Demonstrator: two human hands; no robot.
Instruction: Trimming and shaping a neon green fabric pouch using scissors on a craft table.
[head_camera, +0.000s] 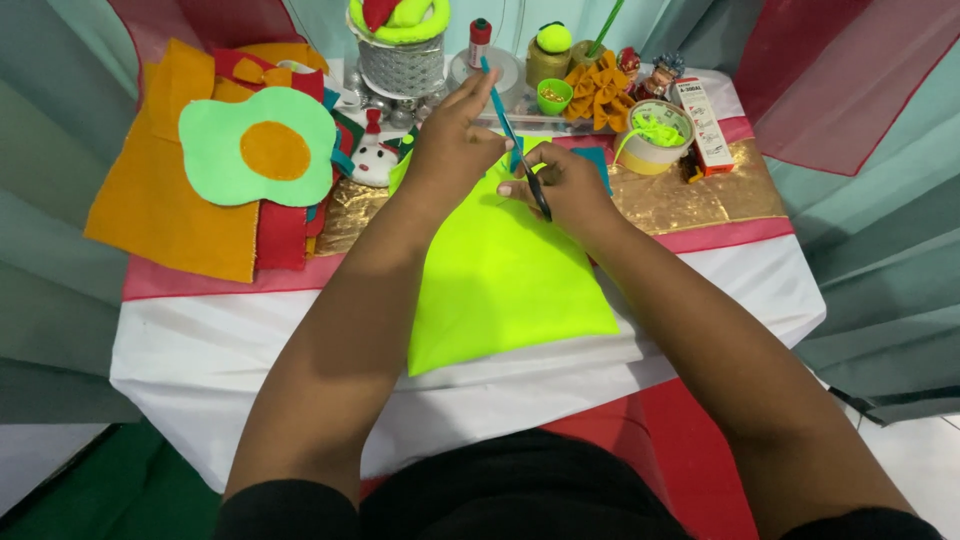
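Note:
A neon yellow-green felt sheet (505, 280) lies on the white-covered table (200, 340) in front of me. My left hand (455, 145) rests at the sheet's far edge and holds a thin blue ruler-like strip (497, 100) upright against it. My right hand (560, 185) grips a dark pen (538, 190), tip down on the felt beside the strip. Both forearms reach across the sheet and hide parts of it.
Stacked orange and red felt with a green-and-orange fried-egg shape (258, 148) lies at the left. At the back stand a silver basket (400, 60), a small green cup (553, 97), orange bows (598, 92), a white tub of green cord (655, 135) and a small box (702, 122).

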